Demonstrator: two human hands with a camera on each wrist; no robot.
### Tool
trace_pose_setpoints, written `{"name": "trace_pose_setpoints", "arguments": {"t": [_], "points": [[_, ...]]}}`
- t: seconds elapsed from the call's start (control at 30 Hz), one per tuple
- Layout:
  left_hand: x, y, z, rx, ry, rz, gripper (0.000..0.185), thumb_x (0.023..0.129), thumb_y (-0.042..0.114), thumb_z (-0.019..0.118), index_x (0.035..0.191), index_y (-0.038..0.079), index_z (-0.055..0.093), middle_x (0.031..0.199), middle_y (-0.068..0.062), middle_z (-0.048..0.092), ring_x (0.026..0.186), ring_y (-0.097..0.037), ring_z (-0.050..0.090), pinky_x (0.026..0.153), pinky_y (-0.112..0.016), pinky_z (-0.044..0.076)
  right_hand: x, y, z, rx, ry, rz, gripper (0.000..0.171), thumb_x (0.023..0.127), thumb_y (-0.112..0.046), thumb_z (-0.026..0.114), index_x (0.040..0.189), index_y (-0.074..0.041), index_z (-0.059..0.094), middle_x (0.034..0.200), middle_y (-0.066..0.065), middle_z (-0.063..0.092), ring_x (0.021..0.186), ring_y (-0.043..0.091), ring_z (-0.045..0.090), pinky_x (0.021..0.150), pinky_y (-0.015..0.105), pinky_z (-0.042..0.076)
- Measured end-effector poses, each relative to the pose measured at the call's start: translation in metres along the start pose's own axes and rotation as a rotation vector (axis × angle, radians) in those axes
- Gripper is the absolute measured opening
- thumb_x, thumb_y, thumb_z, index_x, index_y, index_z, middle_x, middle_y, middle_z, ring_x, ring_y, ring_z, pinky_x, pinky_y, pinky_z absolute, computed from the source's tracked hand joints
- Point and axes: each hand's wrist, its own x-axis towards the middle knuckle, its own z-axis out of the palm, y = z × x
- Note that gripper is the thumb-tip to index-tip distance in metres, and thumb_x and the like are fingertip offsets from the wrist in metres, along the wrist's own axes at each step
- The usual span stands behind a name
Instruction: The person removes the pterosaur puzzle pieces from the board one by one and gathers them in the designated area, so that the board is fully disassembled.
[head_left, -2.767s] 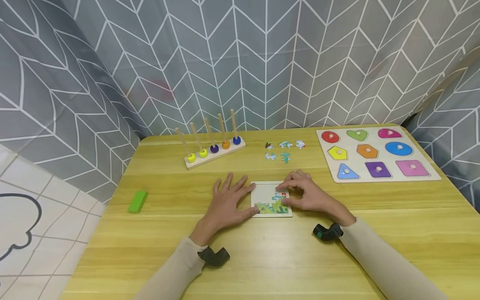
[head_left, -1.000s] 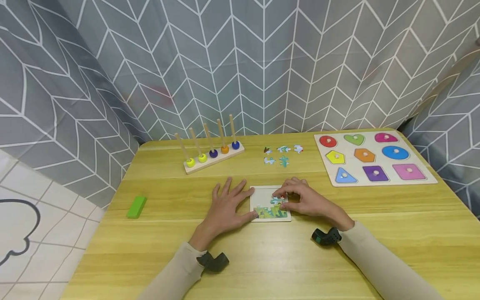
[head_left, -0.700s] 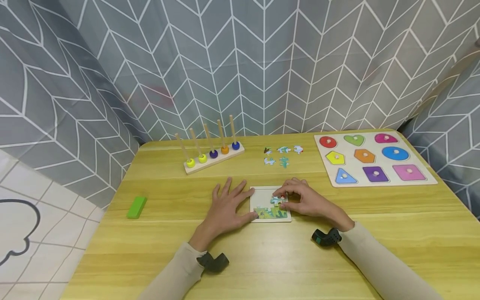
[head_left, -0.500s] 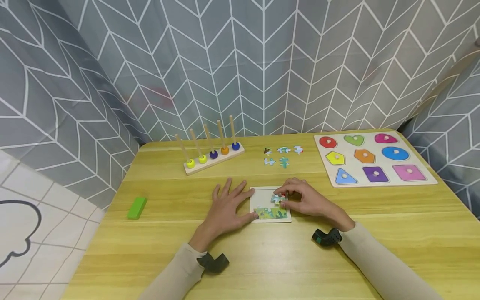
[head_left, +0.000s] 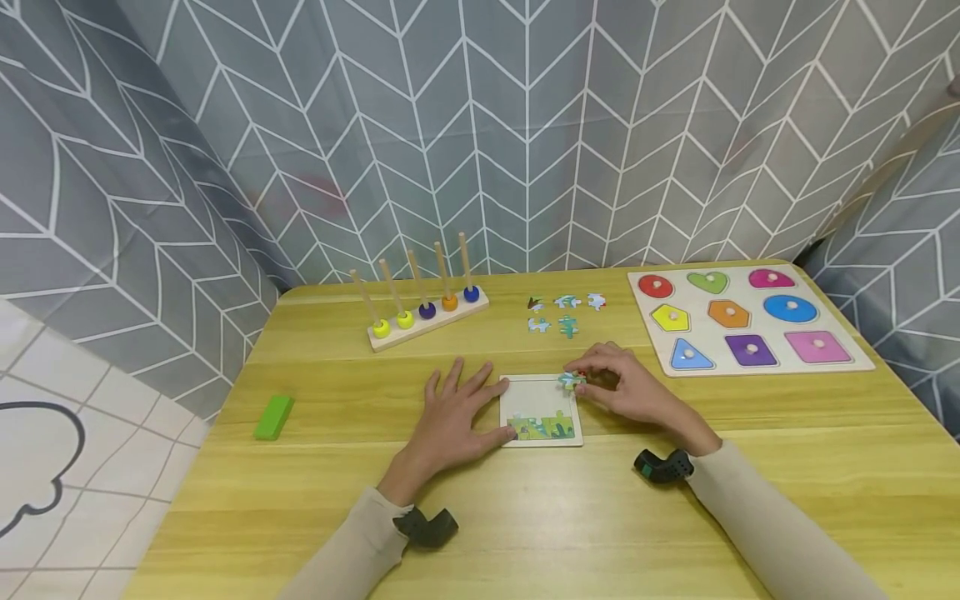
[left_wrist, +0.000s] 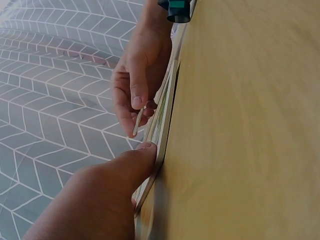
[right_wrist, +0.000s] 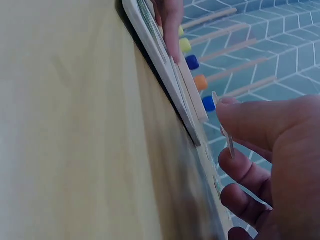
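Your right hand pinching a jigsaw piece above the puzzle tray corner, your left hand flat, fingers spread, thumb on tray edge, yellow table.

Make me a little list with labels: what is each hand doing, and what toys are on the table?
right hand: pinches a puzzle piece lifted above the puzzle tray's far right corner
left hand: lies flat, thumb on the puzzle tray edge
tray: bottom row of pieces filled in
loose pieces: five, beyond the tray
peg stacker: far left, five beads
shape board: far right, nine shapes
green block: left side of the table
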Motion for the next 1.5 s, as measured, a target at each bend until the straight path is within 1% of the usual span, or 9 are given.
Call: {"name": "trace_pose_setpoints", "arguments": {"t": [0.17,0.4,0.63,0.93,1.27,1.5], "points": [[0.0,0.0,0.0,0.005,-0.002,-0.003,0.073,0.089,0.069,0.057,0.153,0.035,0.047,0.168,0.003,0.031,0.159,-0.04,0.01,0.121,-0.069,0.006,-0.002,0.005,-0.006,-0.04,0.036,0.035,0.028,0.091,-0.016,0.076,0.119,-0.016,0.076,0.104,-0.003,0.069,0.095,0.013,0.049,0.082,0.036,0.031],[0.0,0.0,0.0,0.01,-0.004,-0.007,0.073,0.089,0.069,0.057,0.153,0.035,0.047,0.168,0.004,0.03,0.159,-0.039,0.01,0.121,-0.069,0.006,-0.003,0.012,-0.013,-0.079,0.087,0.063,0.027,0.09,-0.014,0.077,0.117,-0.013,0.076,0.102,0.0,0.069,0.096,0.017,0.051,0.083,0.036,0.03],[0.0,0.001,-0.001,0.011,0.019,0.008,0.072,0.089,0.068,0.057,0.152,0.034,0.048,0.167,0.001,0.032,0.159,-0.041,0.012,0.12,-0.07,0.007,-0.002,0.018,-0.016,-0.15,0.135,0.052,0.028,0.09,-0.012,0.078,0.117,-0.011,0.076,0.101,0.004,0.07,0.096,0.02,0.05,0.081,0.038,0.024],[0.001,0.0,0.001,0.014,0.012,0.003,0.073,0.089,0.069,0.056,0.153,0.035,0.047,0.168,0.003,0.032,0.159,-0.04,0.011,0.12,-0.07,0.007,-0.002,0.023,-0.017,-0.213,0.206,0.075,0.025,0.087,-0.01,0.08,0.112,-0.009,0.077,0.103,0.007,0.072,0.095,0.021,0.048,0.078,0.037,0.021],[0.0,-0.001,0.0,0.002,0.005,0.003,0.073,0.089,0.068,0.057,0.153,0.035,0.047,0.168,0.003,0.031,0.159,-0.04,0.01,0.121,-0.07,0.005,-0.003,0.026,-0.019,-0.244,0.213,0.098,0.023,0.089,-0.012,0.078,0.112,-0.011,0.077,0.103,0.007,0.071,0.091,0.019,0.046,0.077,0.038,0.021],[0.001,0.0,0.001,0.008,0.007,0.005,0.073,0.089,0.068,0.057,0.153,0.035,0.047,0.168,0.003,0.031,0.159,-0.04,0.011,0.121,-0.07,0.006,-0.002,0.027,-0.019,-0.269,0.199,0.097,0.023,0.09,-0.012,0.077,0.113,-0.01,0.077,0.106,0.008,0.07,0.092,0.02,0.043,0.077,0.04,0.019]]}}
